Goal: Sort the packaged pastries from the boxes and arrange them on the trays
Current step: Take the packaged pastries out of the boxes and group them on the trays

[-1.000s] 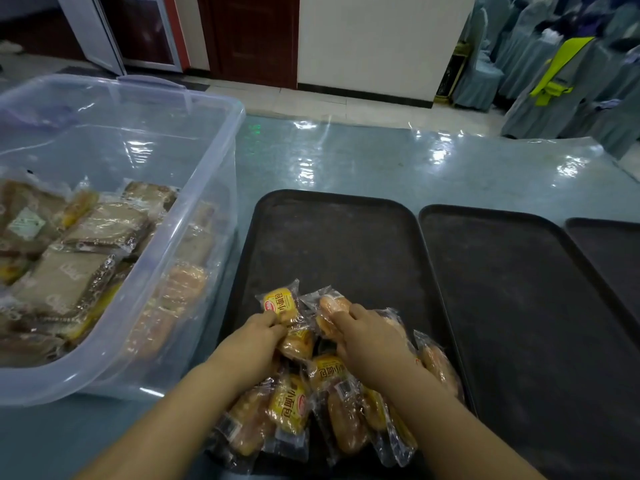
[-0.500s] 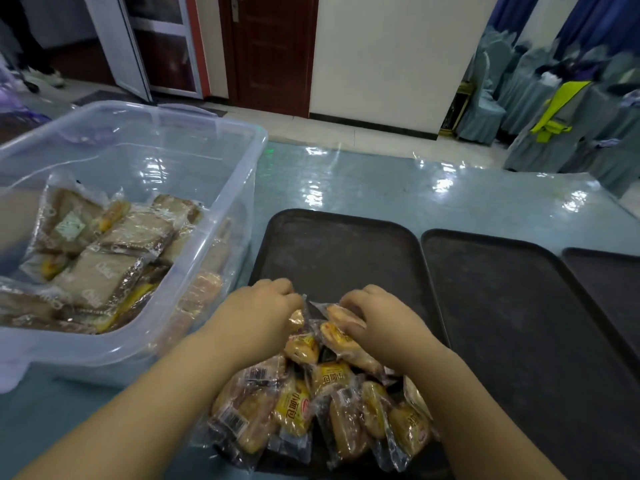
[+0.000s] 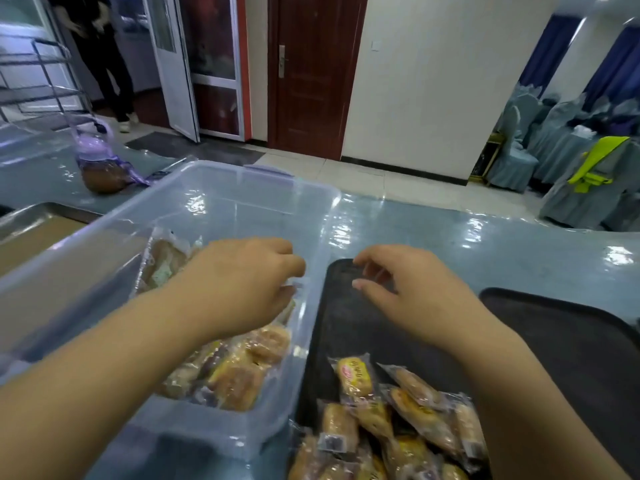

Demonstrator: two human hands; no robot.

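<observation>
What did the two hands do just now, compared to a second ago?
Both hands let go of the pastry pile on the tray. The left hand moved left into the clear box; whether it grips anything is unclear. The right hand rose over the tray's bare part, holding nothing. Pile, tray and box stayed put.

Only bare parts are shown: the left hand (image 3: 242, 282) and the right hand (image 3: 408, 292), each continued by a bare forearm (image 3: 104, 368) that is cut off by the lower edge. A short, plain thumbnail (image 3: 357, 284) is seen on the right hand.
</observation>
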